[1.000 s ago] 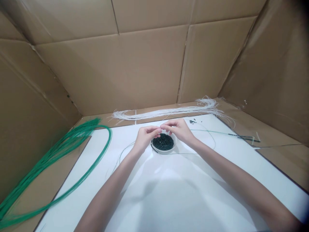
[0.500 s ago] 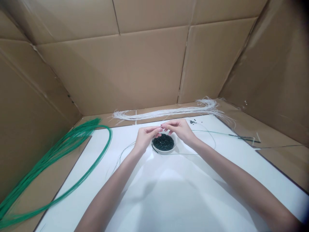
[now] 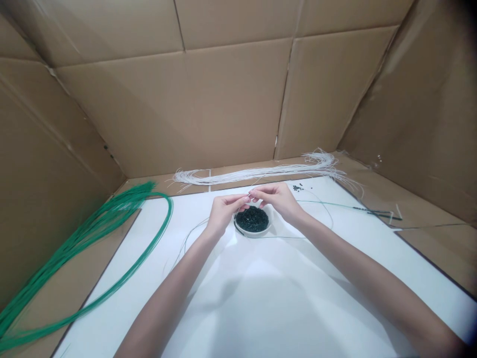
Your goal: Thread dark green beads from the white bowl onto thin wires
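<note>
Cardboard walls (image 3: 179, 109) box in your white sheet (image 3: 298, 298). Your left hand (image 3: 224, 215) and right hand (image 3: 278, 201) nearly meet, fingertips closed on what looks like a thin wire (image 3: 251, 191), directly over the bowl (image 3: 254, 234) of dark beads (image 3: 252, 219). Knock that rim and the beads could spill; loose beads (image 3: 297, 188) near the sheet's far edge could roll off. Open sheet lies toward you; the white wire bundle (image 3: 253, 175) sits just beyond.

No readable text, labels, brands, numbers or signs anywhere, cardboard walls (image 3: 171, 109) unmarked (only creases and seams), white sheet (image 3: 261, 298) likewise bare of print
</note>
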Tool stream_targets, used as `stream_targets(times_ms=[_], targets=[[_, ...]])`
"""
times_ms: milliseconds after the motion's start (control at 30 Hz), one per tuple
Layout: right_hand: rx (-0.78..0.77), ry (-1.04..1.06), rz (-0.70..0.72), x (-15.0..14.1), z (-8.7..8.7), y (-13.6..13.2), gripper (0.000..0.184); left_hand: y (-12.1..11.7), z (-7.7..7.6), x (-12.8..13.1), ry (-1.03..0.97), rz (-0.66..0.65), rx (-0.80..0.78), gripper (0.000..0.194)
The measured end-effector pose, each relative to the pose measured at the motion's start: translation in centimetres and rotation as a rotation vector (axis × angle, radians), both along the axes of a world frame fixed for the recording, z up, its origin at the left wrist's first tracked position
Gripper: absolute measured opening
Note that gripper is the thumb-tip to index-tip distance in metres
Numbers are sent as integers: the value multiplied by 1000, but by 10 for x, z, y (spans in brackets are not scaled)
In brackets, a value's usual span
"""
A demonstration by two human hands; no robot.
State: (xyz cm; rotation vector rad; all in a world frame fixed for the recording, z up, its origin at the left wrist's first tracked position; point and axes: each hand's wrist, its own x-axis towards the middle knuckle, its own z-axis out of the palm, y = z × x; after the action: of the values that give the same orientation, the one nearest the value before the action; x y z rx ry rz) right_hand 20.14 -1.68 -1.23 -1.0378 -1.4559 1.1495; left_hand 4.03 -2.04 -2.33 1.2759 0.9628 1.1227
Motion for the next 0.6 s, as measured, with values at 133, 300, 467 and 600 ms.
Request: stream_targets(times_ms=[133,300,467,600], targets=[[-4,29,-12,0,-2,2,24,1,0,0,-8,1,2,31],[-26,61,-32,0,-4,2,22,2,-1,1,-4,9,-12,31],[-14,50,-31,1,-4,3,21,2,-1,0,11,1,1,29],[-9,42,-35,1,-4,3,21,1,2,1,23,-13,13,26]])
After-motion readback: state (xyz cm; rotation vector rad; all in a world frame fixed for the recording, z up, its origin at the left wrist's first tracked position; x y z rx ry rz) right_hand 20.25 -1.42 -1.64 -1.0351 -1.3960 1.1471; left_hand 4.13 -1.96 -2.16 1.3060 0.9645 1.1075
